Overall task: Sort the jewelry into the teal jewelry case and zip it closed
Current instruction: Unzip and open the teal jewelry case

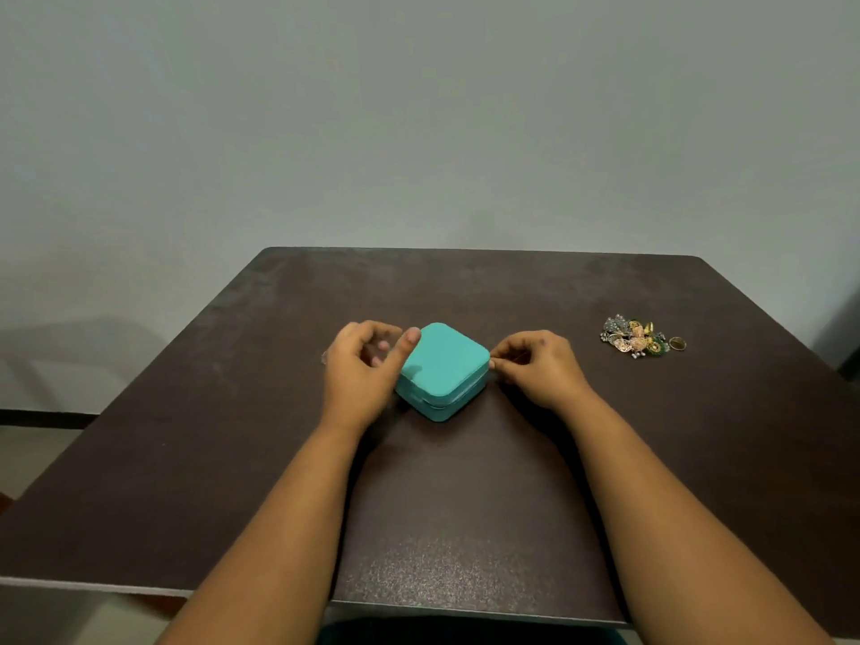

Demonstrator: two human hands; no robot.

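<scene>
A dark brown table (232, 435) fills the lower two thirds of the frame, with a plain grey-green wall (419, 109) behind it across the top. At the centre of the frame sits the case (444, 365), a small teal square with rounded corners, turned so one corner points toward the viewer. Its lid is down, and a thin seam line runs around its side just below the lid. Two bare forearms reach in from the bottom of the frame, one on each side of the case. The left hand (360, 370) is just left of the case, its fingers loosely curled and spread apart, gripping nothing; the thumb (408, 342) stretches up and right so its tip lies at the upper left edge of the lid, and whether it actually touches cannot be told for sure. The right hand (535, 370) is at the right corner of the case, with its fingertips drawn close together in a narrow pinch right against the side seam; whatever is between them is too small to make out. The jewelry (635, 338) lies in a small heap on the table at the right of the frame, level with the case but well apart from it, beyond the right hand. The heap is a tangle of gold, silver and green pieces, too small to tell one from another. A single ring (677, 343) lies flat just beside the heap on its right.
</scene>
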